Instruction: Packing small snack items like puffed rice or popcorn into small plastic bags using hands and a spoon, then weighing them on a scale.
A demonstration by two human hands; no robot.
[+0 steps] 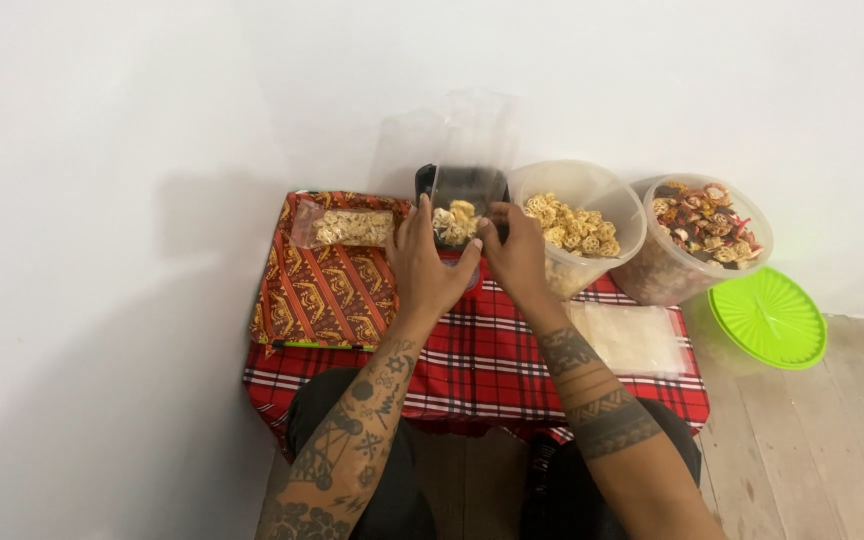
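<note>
1. Head view, nearest to you: your two tattooed forearms rise from the bottom edge, over your dark-clad knees, toward a low table covered with a red plaid cloth [472,370].
2. Your left hand [430,265] is clasped around the left side of a small dark container [460,205] at the centre of the table, fingers curled on its wall and lower edge.
3. Your right hand [514,250] grips the same container from its 3 o'clock side, thumb and fingertips pinched at the rim.
4. The container is tilted toward you and shows pale ring-shaped snacks [455,222] inside; a clear plastic bag [452,135] stands up behind it at 12 o'clock.
5. At 9 o'clock of the hands, a sealed packet of pale snacks [347,227] lies on a red patterned cloth [327,290].
6. At 3 o'clock, touching your right hand's side, a clear tub of pale snacks [580,225] leans open.
7. Farther at 3 o'clock, a second clear tub of mixed coloured snacks [700,235] stands on the floor.
8. A stack of flat clear bags [632,338] lies at 4 o'clock, and a green lid [767,318] rests on the wooden floor beyond.
</note>
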